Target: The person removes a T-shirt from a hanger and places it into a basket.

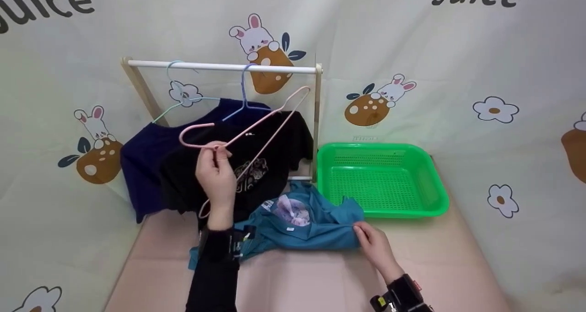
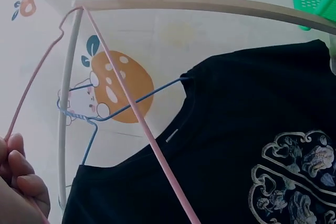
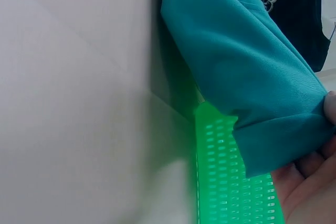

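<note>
The left hand (image 1: 217, 179) is raised left of centre, thumb and fingertips brought together in a pinch. The right hand (image 1: 377, 250) is held nearer and farther right, likewise pinched. The dark-sleeved left forearm (image 1: 213, 275) is extended from the near side; the right wrist (image 1: 391, 271) is angled leftward.

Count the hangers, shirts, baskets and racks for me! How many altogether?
Hangers: 3 (pink hanger, blue hanger, mint hanger)
Shirts: 3 (teal shirt, black shirt, navy shirt)
Baskets: 1 (green basket)
Racks: 1 (clothes rack)
Total: 8
</note>
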Demonstrator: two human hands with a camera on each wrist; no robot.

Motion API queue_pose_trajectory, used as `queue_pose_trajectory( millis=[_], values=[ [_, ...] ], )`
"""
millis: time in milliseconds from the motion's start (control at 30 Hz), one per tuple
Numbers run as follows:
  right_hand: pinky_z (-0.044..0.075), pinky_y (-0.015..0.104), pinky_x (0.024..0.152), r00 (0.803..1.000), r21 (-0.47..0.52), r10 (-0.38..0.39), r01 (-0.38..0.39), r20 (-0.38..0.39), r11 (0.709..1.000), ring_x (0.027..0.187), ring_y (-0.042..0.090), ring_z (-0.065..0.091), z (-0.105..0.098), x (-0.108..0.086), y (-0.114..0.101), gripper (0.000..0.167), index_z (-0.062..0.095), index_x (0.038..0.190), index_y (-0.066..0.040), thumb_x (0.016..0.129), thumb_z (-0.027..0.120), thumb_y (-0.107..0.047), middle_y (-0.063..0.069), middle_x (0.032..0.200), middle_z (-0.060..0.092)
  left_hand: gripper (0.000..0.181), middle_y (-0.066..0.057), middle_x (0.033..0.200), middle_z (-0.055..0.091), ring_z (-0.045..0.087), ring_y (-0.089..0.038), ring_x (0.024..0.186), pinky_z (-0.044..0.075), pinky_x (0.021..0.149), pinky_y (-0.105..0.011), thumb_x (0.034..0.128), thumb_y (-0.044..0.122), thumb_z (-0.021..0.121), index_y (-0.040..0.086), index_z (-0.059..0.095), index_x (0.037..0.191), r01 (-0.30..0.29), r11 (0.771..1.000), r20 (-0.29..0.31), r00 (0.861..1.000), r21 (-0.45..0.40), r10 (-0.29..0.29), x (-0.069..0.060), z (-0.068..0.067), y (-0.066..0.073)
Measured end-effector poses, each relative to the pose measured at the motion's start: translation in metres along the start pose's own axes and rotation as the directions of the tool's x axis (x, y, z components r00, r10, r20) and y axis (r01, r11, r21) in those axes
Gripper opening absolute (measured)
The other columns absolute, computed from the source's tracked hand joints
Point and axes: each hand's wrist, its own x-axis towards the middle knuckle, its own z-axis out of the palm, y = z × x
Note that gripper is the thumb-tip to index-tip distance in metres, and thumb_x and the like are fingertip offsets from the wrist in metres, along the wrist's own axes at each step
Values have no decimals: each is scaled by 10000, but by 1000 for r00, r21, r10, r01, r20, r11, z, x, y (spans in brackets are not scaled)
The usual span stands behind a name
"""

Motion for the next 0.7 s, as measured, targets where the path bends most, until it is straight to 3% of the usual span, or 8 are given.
queue_pose_trajectory(
  millis=[167,233,333,467,567,700],
  values=[
    [527,413,797,1000,13,5,-5,9,1000,883,251,672,1,1,2,83,705,978,-61,967,623,-62,54,946,712,119,-153,796,611,572,-303,773,422,753,-330,962,-24,586,-57,628,856,-23,996,94,995,82,15,4,7,-8],
    [540,383,776,999,53,36,-38,41,998,851,225,679,0,1,3,81,698,980,-56,970,617,-60,50,917,710,129,-129,781,625,591,-290,768,434,742,-369,961,21,613,-38,641,850,-52,992,149,988,113,35,8,13,-20],
    [554,347,759,993,108,86,-94,82,990,808,200,696,-1,1,4,89,687,998,-41,980,602,-60,44,884,712,106,-123,754,635,609,-286,734,451,710,-403,940,28,646,-25,656,849,-108,980,231,971,164,68,18,24,-19],
    [562,365,770,991,127,97,-108,88,986,794,220,715,-3,2,4,99,674,1021,-24,989,590,-65,55,876,719,102,-117,751,651,620,-279,705,464,661,-405,938,49,657,-19,681,866,-157,967,347,934,199,80,34,40,-14],
    [561,369,766,994,111,85,-93,75,990,791,216,715,-4,2,4,96,672,1029,-32,988,595,-72,44,871,723,113,-110,752,664,628,-281,703,471,656,-403,938,64,663,-10,689,856,-158,963,398,915,220,59,47,51,-11],
    [553,345,738,996,92,72,-76,54,993,779,191,705,-4,3,4,86,674,1027,-43,979,608,-70,22,860,724,128,-106,756,675,632,-285,716,473,683,-405,932,76,676,-2,692,832,-122,963,424,906,240,9,60,62,-7]
  ],
)
